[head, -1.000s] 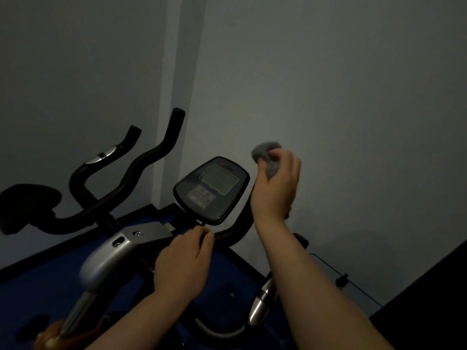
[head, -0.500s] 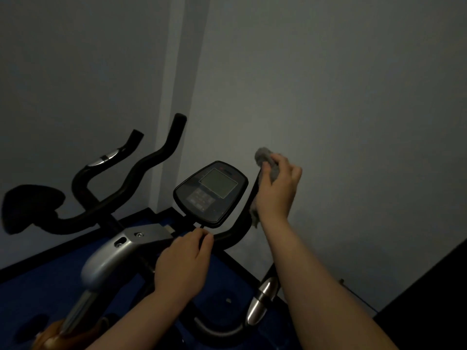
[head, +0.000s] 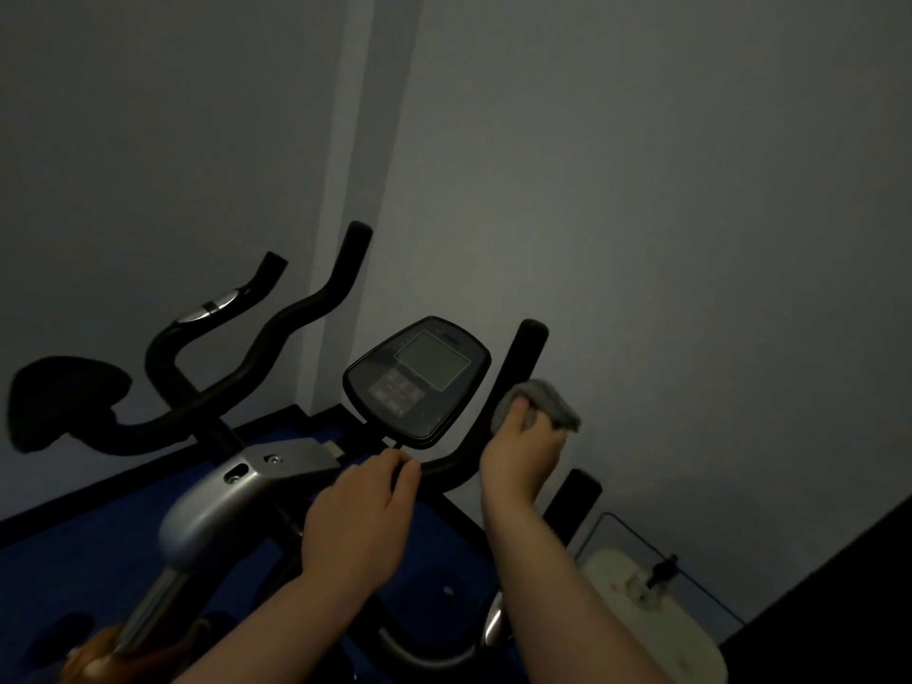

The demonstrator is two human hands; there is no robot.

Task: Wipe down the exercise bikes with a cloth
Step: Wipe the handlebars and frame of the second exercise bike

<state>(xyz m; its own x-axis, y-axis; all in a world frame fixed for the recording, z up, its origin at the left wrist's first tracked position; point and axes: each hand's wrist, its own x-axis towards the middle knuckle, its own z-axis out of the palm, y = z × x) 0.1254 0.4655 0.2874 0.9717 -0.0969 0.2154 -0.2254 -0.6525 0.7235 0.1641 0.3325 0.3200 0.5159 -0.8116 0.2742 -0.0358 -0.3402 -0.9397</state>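
A: Head view: right hand (head: 523,454) is clamped on the grey cloth (head: 540,404), wrapped round the right handlebar (head: 513,387) partway down its upright.

B: And the left hand (head: 360,515)?

A: Closed on the crossbar just under the console (head: 419,377), apparently steadying the bike.

B: How far along?

A: Early, I'd judge. One grip is underway; console, left handlebars (head: 276,333), frame and any other bikes look untouched.
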